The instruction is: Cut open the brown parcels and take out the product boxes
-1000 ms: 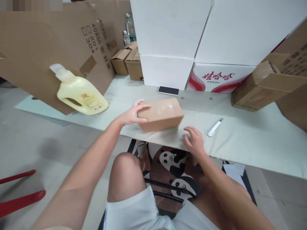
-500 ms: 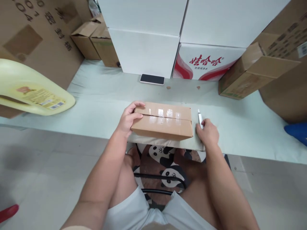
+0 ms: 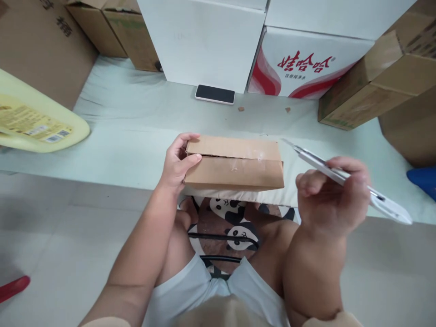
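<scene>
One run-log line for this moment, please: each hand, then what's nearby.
left hand: grip on left end of cardboard box | right hand: holding white utility knife, blade out | nearby: phone, pale-yellow jug

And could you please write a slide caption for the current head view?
Left hand gripping one end of a cardboard box, right hand holding a knife, at a pale table.

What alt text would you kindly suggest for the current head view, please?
A right hand holds a white utility knife, blade out, near a cardboard box that the left hand grips at its left end. Behind the box, on the cloth-covered table, are a phone and white cartons.
</scene>
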The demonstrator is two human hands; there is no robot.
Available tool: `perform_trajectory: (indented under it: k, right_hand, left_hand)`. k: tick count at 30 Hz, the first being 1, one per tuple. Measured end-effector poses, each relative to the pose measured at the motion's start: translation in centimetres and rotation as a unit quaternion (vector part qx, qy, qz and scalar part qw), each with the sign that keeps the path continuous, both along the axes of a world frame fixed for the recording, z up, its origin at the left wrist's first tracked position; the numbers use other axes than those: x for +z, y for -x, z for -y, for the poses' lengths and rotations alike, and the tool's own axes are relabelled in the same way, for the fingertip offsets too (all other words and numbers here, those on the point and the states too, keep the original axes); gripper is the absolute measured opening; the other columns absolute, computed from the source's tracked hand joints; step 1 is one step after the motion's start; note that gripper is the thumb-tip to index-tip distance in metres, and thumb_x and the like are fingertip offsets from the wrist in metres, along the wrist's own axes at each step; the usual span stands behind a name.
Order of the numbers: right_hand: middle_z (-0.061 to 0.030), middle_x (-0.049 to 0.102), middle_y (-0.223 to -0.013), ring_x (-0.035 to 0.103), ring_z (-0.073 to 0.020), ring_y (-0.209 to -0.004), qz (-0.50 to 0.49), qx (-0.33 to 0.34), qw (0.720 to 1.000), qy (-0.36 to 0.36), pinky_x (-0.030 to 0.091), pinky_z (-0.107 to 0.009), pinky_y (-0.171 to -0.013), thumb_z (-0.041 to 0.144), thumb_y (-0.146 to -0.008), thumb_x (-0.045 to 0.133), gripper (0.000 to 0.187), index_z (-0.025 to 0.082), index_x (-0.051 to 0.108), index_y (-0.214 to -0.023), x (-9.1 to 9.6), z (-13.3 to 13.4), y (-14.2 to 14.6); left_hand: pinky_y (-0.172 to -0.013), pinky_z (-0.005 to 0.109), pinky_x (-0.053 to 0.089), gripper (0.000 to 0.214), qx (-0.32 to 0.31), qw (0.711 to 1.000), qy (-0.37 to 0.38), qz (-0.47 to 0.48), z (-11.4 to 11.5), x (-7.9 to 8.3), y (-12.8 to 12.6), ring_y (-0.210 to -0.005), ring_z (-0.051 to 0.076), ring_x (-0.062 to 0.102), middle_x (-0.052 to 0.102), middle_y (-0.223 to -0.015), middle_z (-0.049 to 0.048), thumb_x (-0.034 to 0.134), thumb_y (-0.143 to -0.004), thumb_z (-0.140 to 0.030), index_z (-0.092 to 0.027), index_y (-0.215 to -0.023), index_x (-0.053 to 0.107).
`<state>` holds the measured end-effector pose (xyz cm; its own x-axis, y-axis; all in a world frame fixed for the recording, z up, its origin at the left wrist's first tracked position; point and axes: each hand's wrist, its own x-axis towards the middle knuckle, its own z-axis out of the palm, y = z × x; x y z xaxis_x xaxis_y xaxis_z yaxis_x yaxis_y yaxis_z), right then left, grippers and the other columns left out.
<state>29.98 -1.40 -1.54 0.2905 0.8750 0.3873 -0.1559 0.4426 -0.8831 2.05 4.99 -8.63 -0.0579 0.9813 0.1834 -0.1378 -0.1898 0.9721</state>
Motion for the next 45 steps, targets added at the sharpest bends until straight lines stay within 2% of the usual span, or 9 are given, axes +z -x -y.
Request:
perform_trajectory:
  k: [3, 8, 14, 19, 26, 30, 33, 38, 45]
  right_hand:
    - [0.0009, 0.068, -0.064, 0.061, -0.0139, -0.049, 0.047, 0.027, 0.997, 0.048, 0.042, -0.026, -0.040, 0.050, -0.089, 0.065, 0.030, 0.024, 0.073, -0.100, 0.4, 0.5, 1.8]
    - [0.0037, 0.067, -0.064, 0.063, -0.0103, -0.051, 0.100, 0.030, 0.989, 0.103, 0.047, -0.021, -0.044, 0.030, -0.086, 0.076, 0.011, 0.022, 0.071, -0.091, 0.5, 1.5, 3.6]
    - [0.0037, 0.062, -0.062, 0.059, -0.0114, -0.050, 0.059, -0.014, 0.996, 0.062, 0.047, -0.024, -0.044, 0.031, -0.083, 0.072, 0.014, 0.023, 0.070, -0.094, 0.2, 0.4, 1.7]
    - [0.0033, 0.052, -0.058, 0.052, -0.0125, -0.049, -0.035, -0.026, 0.997, 0.062, 0.044, -0.026, -0.042, 0.053, -0.082, 0.068, 0.029, 0.026, 0.071, -0.091, 0.2, -0.6, -1.9]
    - [0.0022, 0.057, -0.066, 0.046, -0.0091, -0.048, 0.032, 0.028, 0.999, 0.009, 0.033, -0.025, -0.039, 0.028, -0.079, 0.072, 0.008, 0.024, 0.075, -0.085, -0.3, 0.1, -0.3]
    - [0.0003, 0.063, -0.077, 0.058, -0.0108, -0.057, 0.112, 0.036, 0.993, 0.014, 0.044, -0.028, -0.049, 0.020, -0.084, 0.071, 0.010, 0.023, 0.078, -0.091, -0.8, 0.6, 0.4]
    - [0.0002, 0.062, -0.077, 0.062, -0.0120, -0.061, 0.101, 0.059, 0.993, 0.028, 0.050, -0.029, -0.056, 0.022, -0.083, 0.072, 0.008, 0.023, 0.078, -0.087, -0.9, 0.7, 0.0]
    - [0.0024, 0.061, -0.070, 0.064, -0.0121, -0.059, 0.047, -0.003, 0.997, 0.060, 0.055, -0.027, -0.055, 0.023, -0.080, 0.072, 0.005, 0.024, 0.077, -0.081, -0.7, 0.5, 0.2]
    - [0.0014, 0.064, -0.075, 0.065, -0.0120, -0.062, 0.091, -0.033, 0.989, 0.109, 0.058, -0.027, -0.056, 0.025, -0.083, 0.070, 0.005, 0.023, 0.074, -0.081, -1.1, 0.5, 1.5]
  left_hand:
    - [-0.069, 0.029, 0.050, 0.058, 0.003, 1.000, -0.006, -0.013, 0.2, -0.3, -0.4, -0.085, 0.018, 0.061, 0.065, -0.103, 0.0025, 0.088, -0.063, -0.054, -0.027, -0.109, 0.068]
    - [-0.072, 0.030, 0.052, 0.056, -0.008, 1.000, -0.014, -0.019, 0.3, -0.5, -1.1, -0.090, 0.020, 0.061, 0.064, -0.104, 0.0031, 0.085, -0.065, -0.058, -0.026, -0.107, 0.067]
    - [-0.077, 0.031, 0.052, 0.046, -0.020, 0.999, -0.026, -0.004, 0.1, -0.6, -1.3, -0.095, 0.021, 0.060, 0.064, -0.108, 0.0035, 0.084, -0.066, -0.047, -0.026, -0.103, 0.066]
    - [-0.080, 0.032, 0.053, 0.042, -0.033, 0.999, -0.024, -0.009, 0.2, -0.5, -1.2, -0.099, 0.022, 0.060, 0.064, -0.117, 0.0047, 0.081, -0.068, -0.040, -0.026, -0.104, 0.066]
    - [-0.089, 0.035, 0.053, 0.053, -0.038, 0.999, -0.032, -0.021, 0.2, -0.9, -0.9, -0.111, 0.025, 0.058, 0.061, -0.131, 0.0053, 0.084, -0.066, -0.050, -0.027, -0.109, 0.064]
    - [-0.089, 0.034, 0.052, 0.054, -0.050, 0.998, -0.029, -0.011, 0.2, -1.0, -1.0, -0.113, 0.024, 0.056, 0.059, -0.133, 0.0041, 0.084, -0.067, -0.050, -0.028, -0.111, 0.063]
    - [-0.086, 0.032, 0.052, 0.054, -0.046, 0.999, -0.019, 0.009, 0.1, -0.9, -1.2, -0.111, 0.023, 0.056, 0.060, -0.130, 0.0033, 0.086, -0.064, -0.049, -0.028, -0.109, 0.064]
    - [-0.084, 0.033, 0.053, 0.052, -0.037, 0.999, -0.003, 0.030, 0.1, -0.7, -1.4, -0.106, 0.024, 0.058, 0.062, -0.128, 0.0039, 0.087, -0.060, -0.045, -0.028, -0.104, 0.067]
    - [-0.079, 0.031, 0.053, 0.053, -0.044, 0.998, -0.010, 0.031, 0.1, -0.8, -1.5, -0.104, 0.023, 0.059, 0.062, -0.128, 0.0043, 0.086, -0.063, -0.044, -0.029, -0.108, 0.063]
